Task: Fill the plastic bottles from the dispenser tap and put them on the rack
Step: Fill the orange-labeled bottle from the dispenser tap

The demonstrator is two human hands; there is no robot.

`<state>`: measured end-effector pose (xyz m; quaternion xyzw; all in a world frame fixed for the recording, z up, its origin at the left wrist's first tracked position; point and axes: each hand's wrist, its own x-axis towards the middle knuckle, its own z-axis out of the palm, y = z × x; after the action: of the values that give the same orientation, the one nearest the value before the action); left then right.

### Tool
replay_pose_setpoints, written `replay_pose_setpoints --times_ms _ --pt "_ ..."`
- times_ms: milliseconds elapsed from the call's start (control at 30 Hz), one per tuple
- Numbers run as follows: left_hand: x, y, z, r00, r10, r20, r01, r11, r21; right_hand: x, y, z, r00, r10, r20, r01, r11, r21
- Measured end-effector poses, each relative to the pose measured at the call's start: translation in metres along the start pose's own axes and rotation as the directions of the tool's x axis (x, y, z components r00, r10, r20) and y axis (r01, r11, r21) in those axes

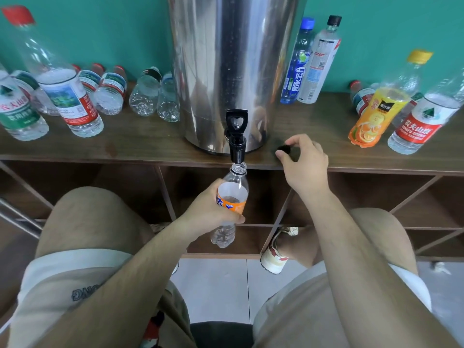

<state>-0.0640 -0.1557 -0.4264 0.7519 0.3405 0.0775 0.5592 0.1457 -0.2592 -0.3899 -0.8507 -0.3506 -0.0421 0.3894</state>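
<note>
My left hand grips a clear plastic bottle with an orange Fanta label, upright, its open mouth just under the black tap of the steel dispenser. A little water shows in the bottle's base. My right hand is at the shelf edge right of the tap, fingers curled over a small black cap lying on the wood. I cannot tell whether the fingers pinch the cap or hover over it.
The brown wooden rack top holds several bottles lying and standing at the left, two tall ones behind right, an orange juice bottle and a red-label one. Open cubbies sit below.
</note>
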Motion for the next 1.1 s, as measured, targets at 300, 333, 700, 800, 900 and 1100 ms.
replay_pose_setpoints --times_ms 300,333,700,800,900,1100 --pt "0.004 0.003 0.003 0.999 0.047 -0.025 -0.048 0.998 -0.041 -0.011 -0.015 -0.006 0.986 -0.118 -0.121 0.125 0.991 0.048" --pt "0.005 0.003 0.003 0.999 0.047 -0.024 -0.049 0.998 -0.046 -0.013 -0.023 -0.011 0.968 -0.19 -0.165 0.209 0.972 0.108" --pt "0.009 -0.001 0.004 1.0 0.02 -0.008 -0.02 0.994 -0.108 -0.011 -0.11 -0.034 0.871 -0.411 0.27 0.321 0.891 0.321" --pt "0.01 -0.001 0.003 1.0 0.024 -0.007 -0.024 0.994 -0.104 -0.011 -0.106 -0.031 0.87 -0.433 0.235 0.325 0.863 0.386" --pt "0.01 0.0 0.003 1.0 0.021 -0.003 -0.021 0.994 -0.105 -0.015 -0.102 -0.027 0.858 -0.491 0.153 0.404 0.827 0.391" --pt "0.007 0.002 0.003 1.0 0.006 0.0 -0.006 0.996 -0.09 -0.029 -0.094 -0.015 0.738 -0.671 -0.066 0.665 0.708 0.239"
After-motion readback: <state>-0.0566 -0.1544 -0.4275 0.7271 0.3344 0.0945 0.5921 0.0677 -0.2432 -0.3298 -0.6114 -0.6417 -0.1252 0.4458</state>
